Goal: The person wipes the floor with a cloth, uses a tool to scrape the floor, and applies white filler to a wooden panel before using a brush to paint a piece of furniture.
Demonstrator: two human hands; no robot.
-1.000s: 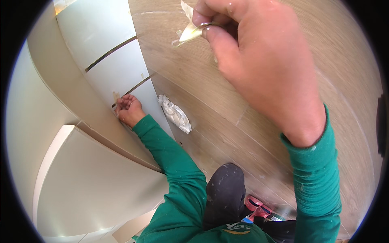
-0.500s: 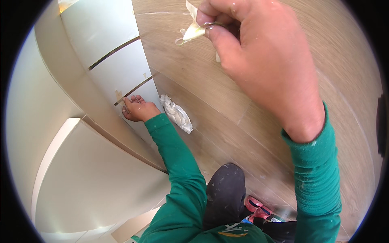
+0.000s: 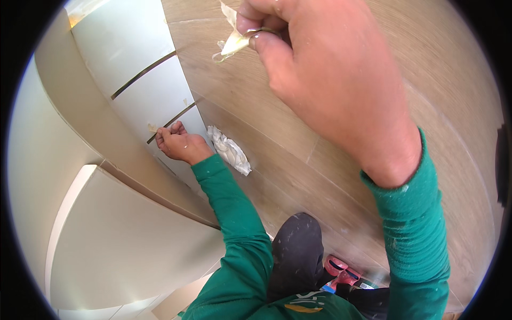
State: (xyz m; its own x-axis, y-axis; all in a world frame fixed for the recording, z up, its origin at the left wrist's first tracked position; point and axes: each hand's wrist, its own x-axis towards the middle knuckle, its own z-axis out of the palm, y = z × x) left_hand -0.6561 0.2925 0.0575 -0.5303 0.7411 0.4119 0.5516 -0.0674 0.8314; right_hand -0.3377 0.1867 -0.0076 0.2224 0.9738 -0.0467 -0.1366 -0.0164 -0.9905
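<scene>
High at the top centre, close to the camera, my right hand [image 3: 330,80] is closed in a pinch. Between its thumb and fingers is a crumpled strip of pale masking tape [image 3: 233,44], its ends sticking out to the left. Farther down and left, my left hand [image 3: 184,145] is at the white drawer fronts [image 3: 144,88], fingers curled. Thumb and fingertip meet at the end of a small piece of masking tape [image 3: 152,128] by the lower dark gap. Another scrap of tape [image 3: 185,102] sticks to the front just above that gap.
A crumpled white bundle [image 3: 229,150] lies on the wood-look floor [image 3: 288,125] beside the drawers. White cabinet panels [image 3: 128,234] rise on the left. Below are my bent knee [image 3: 298,240] and pink shoes or similar pink items [image 3: 341,269].
My left fingers have closed together at the tape piece, which now lifts toward them. My right hand, still holding its tape, has shifted slightly left in view.
</scene>
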